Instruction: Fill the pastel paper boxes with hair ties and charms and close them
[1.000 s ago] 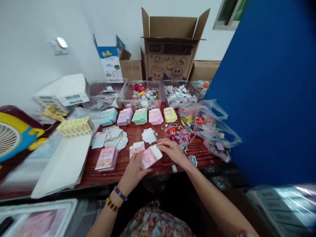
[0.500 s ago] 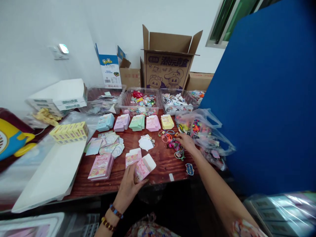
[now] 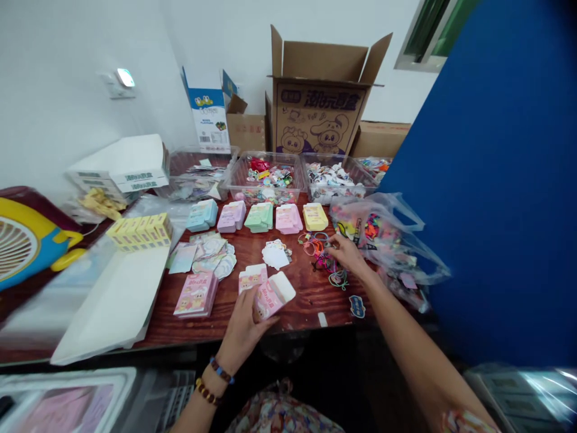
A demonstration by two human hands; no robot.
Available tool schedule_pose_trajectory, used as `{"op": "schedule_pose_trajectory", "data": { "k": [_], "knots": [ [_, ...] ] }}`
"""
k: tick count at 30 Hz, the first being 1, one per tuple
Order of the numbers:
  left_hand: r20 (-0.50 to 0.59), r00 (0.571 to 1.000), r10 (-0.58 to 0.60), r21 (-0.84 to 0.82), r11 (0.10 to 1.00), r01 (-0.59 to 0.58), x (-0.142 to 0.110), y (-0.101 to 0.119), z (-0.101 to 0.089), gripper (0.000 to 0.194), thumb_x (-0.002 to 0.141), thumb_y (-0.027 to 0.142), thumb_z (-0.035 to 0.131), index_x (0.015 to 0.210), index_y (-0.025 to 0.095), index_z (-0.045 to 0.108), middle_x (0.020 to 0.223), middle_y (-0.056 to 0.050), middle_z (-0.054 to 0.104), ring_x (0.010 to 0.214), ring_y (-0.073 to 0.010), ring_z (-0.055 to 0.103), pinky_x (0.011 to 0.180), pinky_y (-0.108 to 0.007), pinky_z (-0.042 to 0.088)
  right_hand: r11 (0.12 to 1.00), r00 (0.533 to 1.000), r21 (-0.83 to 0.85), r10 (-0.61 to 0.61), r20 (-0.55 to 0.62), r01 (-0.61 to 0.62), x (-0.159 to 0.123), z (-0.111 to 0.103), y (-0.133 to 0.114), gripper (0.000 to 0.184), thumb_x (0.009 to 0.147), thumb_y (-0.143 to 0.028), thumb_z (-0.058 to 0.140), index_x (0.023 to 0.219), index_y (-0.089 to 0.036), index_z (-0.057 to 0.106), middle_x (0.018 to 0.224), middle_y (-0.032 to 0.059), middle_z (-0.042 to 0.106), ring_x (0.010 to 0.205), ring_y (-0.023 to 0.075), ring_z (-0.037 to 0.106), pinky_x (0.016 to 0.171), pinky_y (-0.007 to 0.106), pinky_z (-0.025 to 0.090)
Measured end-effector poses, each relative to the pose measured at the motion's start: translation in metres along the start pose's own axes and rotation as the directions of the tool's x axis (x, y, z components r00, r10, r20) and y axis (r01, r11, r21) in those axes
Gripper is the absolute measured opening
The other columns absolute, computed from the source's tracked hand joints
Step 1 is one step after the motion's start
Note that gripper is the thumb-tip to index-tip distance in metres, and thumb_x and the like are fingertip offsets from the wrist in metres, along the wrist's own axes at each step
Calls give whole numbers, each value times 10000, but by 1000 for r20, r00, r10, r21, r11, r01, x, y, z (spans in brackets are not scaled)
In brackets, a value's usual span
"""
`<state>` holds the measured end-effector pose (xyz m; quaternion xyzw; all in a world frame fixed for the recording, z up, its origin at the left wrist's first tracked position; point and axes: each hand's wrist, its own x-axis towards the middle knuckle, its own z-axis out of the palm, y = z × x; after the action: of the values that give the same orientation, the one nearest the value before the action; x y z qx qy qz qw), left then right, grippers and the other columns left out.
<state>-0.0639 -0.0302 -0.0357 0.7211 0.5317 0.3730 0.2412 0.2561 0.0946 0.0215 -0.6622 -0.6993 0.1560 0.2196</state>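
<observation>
My left hand (image 3: 246, 322) grips a small pink box (image 3: 270, 299) by its sides, tilted, with its white end flap open. A second pink box (image 3: 252, 278) lies just behind it, partly covered. Over a loose heap of colourful hair ties (image 3: 322, 260) is my right hand (image 3: 346, 252), thumb and fingers pinched together. What sits between those fingertips is too small to make out. Left of my left hand rests a stack of pink boxes (image 3: 197, 294). A small pile of white-backed cutouts (image 3: 276, 255) lies between my hands.
Flat coloured cartons (image 3: 259, 218) stand in a row behind. Clear plastic bins (image 3: 265, 180) of trinkets and a big open cardboard box (image 3: 318, 114) are farther back. A plastic bag (image 3: 383, 231) and a blue panel (image 3: 491, 198) flank the right; a white tray (image 3: 112, 300) holds yellow boxes (image 3: 142, 231).
The view has shifted, so everything appears moved right and mostly slightly up. My left hand still holds the pink box; my right hand stays at the hair ties, its fingers slightly higher over them.
</observation>
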Motion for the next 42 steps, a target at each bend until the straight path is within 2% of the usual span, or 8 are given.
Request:
{"op": "schedule_pose_trajectory", "data": {
  "k": [6,12,20,29,31,34,38,42],
  "knots": [
    [103,995,14,20,1000,-16,18,14,-4,730,700,305,827,1326,231,458,1280,-112,558,1220,-305,536,1068,-498,422,829,897,415,-438,64,375,-42,-2,-56,190,852,-328,660,977,-191,702,945,46,678,847,184,623,765,295,465],
    [206,979,9,7,1000,-10,16,29,-7,779,710,269,823,1375,206,422,1298,-120,542,1218,-281,517,1055,-453,426,736,732,271,-667,139,620,-53,23,-83,140,811,-216,727,950,-205,739,1198,82,618,1197,259,504,1031,435,348],
    [223,974,-47,-19,998,52,17,27,-5,778,695,306,828,1361,190,444,1279,-118,567,1188,-281,545,1048,-454,431,813,808,102,-581,95,573,-53,41,-87,140,828,-320,737,914,-209,744,1113,54,686,1135,266,536,1036,470,298],
    [173,984,-39,-11,999,42,20,24,10,696,713,353,787,1319,200,481,1213,-104,608,1128,-287,581,1005,-474,465,849,834,177,-525,171,498,-54,38,-88,125,844,-226,705,957,-199,751,1165,73,693,1150,269,559,994,444,350],
    [143,989,-39,14,999,37,18,23,12,692,728,364,773,1328,200,471,1239,-110,594,1157,-295,567,1026,-487,449,823,834,303,-536,131,481,-52,34,-76,181,834,-211,700,1009,-201,743,1150,72,702,1101,240,596,956,387,399],
    [94,994,-62,51,997,57,16,18,11,709,730,376,769,1339,181,463,1256,-127,582,1183,-312,554,1041,-501,438,841,930,419,-367,-19,341,-52,19,-39,170,854,-251,650,986,-195,739,1021,50,732,937,194,653,837,308,462],
    [87,994,-62,38,998,59,13,12,11,711,738,394,763,1346,194,456,1270,-121,577,1199,-309,550,1052,-496,436,987,991,160,33,-130,-12,-57,-5,22,237,895,-306,530,826,-203,731,768,28,717,719,194,637,683,293,453],
    [73,997,-17,37,999,14,11,16,15,703,743,393,758,1347,215,447,1284,-111,575,1217,-310,544,1063,-506,428,993,981,-11,115,-154,-119,-53,-9,49,220,875,-337,541,864,-228,732,774,32,719,710,207,637,654,294,435]
  ]
}}
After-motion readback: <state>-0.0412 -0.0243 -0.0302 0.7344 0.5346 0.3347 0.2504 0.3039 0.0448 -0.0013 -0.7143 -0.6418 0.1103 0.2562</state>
